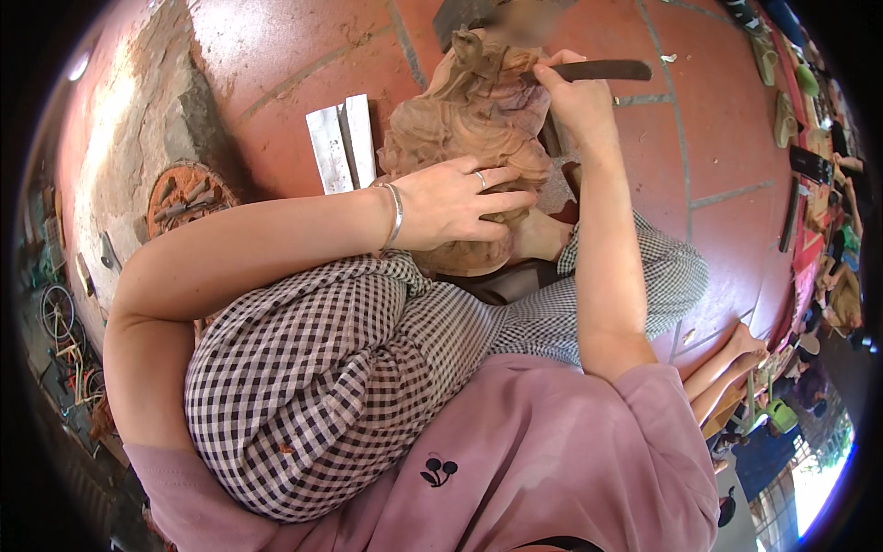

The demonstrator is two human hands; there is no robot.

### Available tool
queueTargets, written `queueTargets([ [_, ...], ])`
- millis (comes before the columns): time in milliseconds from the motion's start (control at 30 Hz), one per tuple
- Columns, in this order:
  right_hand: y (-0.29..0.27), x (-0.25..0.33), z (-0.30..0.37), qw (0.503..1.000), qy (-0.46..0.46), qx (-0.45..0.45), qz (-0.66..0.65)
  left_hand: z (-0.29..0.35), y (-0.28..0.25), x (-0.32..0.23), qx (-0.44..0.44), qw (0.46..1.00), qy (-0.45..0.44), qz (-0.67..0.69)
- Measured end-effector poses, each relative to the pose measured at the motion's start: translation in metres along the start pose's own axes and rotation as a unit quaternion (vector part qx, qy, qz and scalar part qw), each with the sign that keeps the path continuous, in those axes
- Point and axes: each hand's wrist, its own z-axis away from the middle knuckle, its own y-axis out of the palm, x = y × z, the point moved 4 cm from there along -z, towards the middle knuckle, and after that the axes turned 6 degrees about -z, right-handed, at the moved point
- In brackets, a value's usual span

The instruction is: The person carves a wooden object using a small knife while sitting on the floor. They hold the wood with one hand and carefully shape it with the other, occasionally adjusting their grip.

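Spreads left hand (451, 201), fingers apart (silver ring (480, 180) there!), over carved wooden figure (464, 138) just beyond checked trousers (313, 377); clamps fingers of right hand (579, 99) on dark flat tool (614, 70) up top!

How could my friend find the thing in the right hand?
Against the red tiled floor, find the big brown carving. At its upper right, the right hand holds a dark tool. Unlike the bumpy carving beside it, the tool is flat, narrow and plain, with a rounded end.
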Motion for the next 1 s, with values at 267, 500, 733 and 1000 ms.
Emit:
queueTargets([
  [267,-0.006,-0.043,0.001,0.92,0.034,-0.057,-0.387,-0.001,-0.002,0.0,-0.003,1.0,0.006,-0.011],
  [500,0.002,-0.068,0.04,0.854,0.043,-0.051,-0.516,0.0,0.001,-0.001,0.01,1.0,0.004,-0.003],
  [733,0.014,-0.046,0.049,0.979,-0.069,-0.095,-0.163,0.0,0.002,-0.001,-0.001,1.0,0.006,-0.007],
  [1000,0.016,-0.036,0.049,0.993,-0.074,-0.059,-0.077,-0.001,0.001,-0.001,-0.01,1.0,0.005,0.001],
])
